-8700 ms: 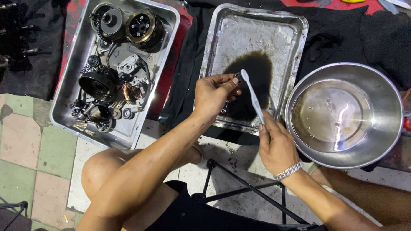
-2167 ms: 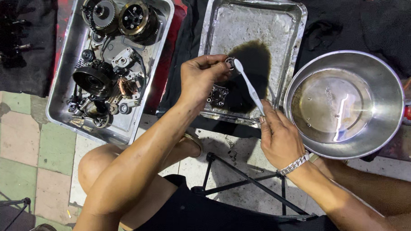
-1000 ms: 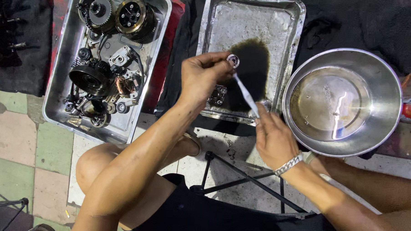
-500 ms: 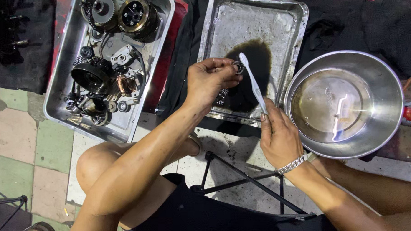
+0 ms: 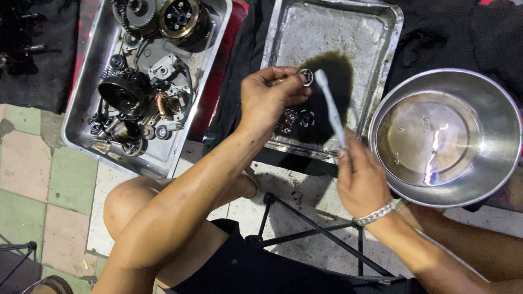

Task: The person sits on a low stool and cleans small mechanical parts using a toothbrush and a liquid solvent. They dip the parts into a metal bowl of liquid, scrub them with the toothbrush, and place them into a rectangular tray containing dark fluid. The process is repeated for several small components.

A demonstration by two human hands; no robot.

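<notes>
The left hand (image 5: 269, 101) is pinching a small round bearing (image 5: 305, 77) between thumb and fingertips, holding it up over the middle metal tray (image 5: 387, 29). The right hand (image 5: 359, 182) is closed around the handle of a pale toothbrush (image 5: 331, 109), and the brush head is meeting the bearing's face just above the dark pool of dirty liquid (image 5: 330, 91) that is spreading over the tray's floor. A few more small round parts (image 5: 294, 116) are lying in that pool, directly below the left hand.

By the look of it, the scrubbing of this one part is under way: the bristles are working at the ring while the grime is draining into the tray beneath. The next move seems to call for turning the bearing between the fingertips so the brush reaches its other face and its inner race, with the grip kept firm since the piece is small and probably slick.

To the left, a second metal tray (image 5: 86, 100) is carrying a crowd of engine parts, among them gears (image 5: 162, 13) and a dark round housing (image 5: 121, 93). To the right, a steel bowl (image 5: 506, 115) is holding a shallow layer of clear liquid. All of it is sitting on the floor, on dark cloth (image 5: 451, 37) and tiles (image 5: 18, 156).
</notes>
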